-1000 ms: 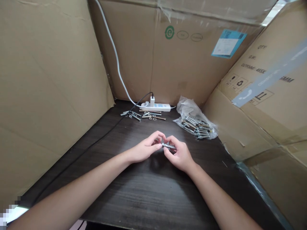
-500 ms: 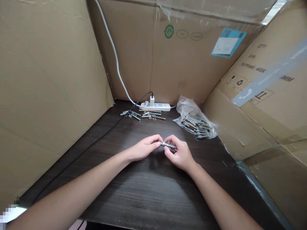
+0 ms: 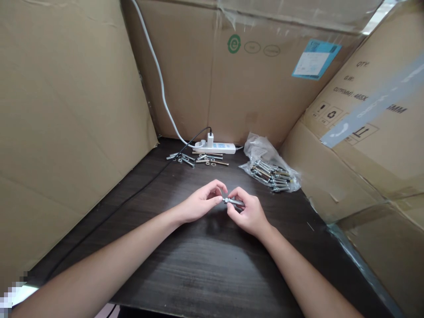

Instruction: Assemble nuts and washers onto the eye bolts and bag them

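Your right hand (image 3: 247, 212) gripped the anchor bolt (image 3: 236, 202) over the tabletop (image 3: 198, 269); your left hand (image 3: 202, 204) had its fingers parted, thumb at the bolt's tip. Turning the nut (image 3: 226, 200) seemed underway, calling for a left-hand pinch.

Shooting from the person's head, facing forward to 12 o'clock and dipping down over the dark tabletop (image 3: 198, 274)! Passing above left forearm (image 3: 126, 247) at 8 and right forearm (image 3: 301, 265) between 4 and 5, very close. Catching left grip (image 3: 207, 201) and right grip (image 3: 247, 212) at mid-range, just off centre towards 6. Running on to rear cardboard (image 3: 185, 79) at 12, farthest off, flanked by left cardboard (image 3: 66, 119) at 9, right box (image 3: 371, 176) at 3.
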### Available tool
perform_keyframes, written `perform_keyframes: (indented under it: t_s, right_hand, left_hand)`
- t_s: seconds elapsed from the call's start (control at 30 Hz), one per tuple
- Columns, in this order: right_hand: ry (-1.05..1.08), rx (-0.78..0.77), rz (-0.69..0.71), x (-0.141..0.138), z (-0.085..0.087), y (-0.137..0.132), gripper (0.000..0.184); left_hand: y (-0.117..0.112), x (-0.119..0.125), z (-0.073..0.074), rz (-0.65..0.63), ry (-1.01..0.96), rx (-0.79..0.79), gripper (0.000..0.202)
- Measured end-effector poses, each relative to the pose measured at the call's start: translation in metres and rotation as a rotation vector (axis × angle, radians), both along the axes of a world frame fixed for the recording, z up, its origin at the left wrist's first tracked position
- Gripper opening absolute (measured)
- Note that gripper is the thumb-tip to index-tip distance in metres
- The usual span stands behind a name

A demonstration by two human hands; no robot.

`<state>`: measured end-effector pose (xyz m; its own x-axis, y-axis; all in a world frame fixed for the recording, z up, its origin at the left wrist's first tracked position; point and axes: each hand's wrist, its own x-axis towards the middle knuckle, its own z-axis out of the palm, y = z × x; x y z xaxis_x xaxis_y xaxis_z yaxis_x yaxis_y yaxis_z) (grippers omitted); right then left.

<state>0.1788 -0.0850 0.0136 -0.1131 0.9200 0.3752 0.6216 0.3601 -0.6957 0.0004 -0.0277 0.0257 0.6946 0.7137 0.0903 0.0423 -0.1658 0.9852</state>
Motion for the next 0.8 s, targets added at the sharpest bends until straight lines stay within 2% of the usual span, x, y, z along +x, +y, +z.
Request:
perform_keyframes:
  t_s: [0.2, 0.33, 0.63, 0.8]
  right_hand:
    - [0.011, -0.016, 0.003, 0.0018, -0.0002, 0.0002, 0.007]
    - [0.006, -0.027, 0.003, 0.0016, 0.0003, -0.0001, 0.007]
    - [0.006, -0.026, 0.013, 0.0009, 0.0028, -0.0011, 0.007]
    - [0.011, -0.02, 0.023, 0.0009, 0.0019, -0.0008, 0.006]
  left_hand:
    - [-0.0012, -0.0015, 0.0031, -0.054, 0.146, 0.055, 0.015]
    - [-0.0021, -0.002, 0.0033, -0.04, 0.118, 0.13, 0.015]
    - [-0.0017, 0.0005, 0.0007, -0.042, 0.003, 0.058, 0.011]
    - [-0.0022, 0.0007, 0.0011, -0.019, 0.014, 0.062, 0.013]
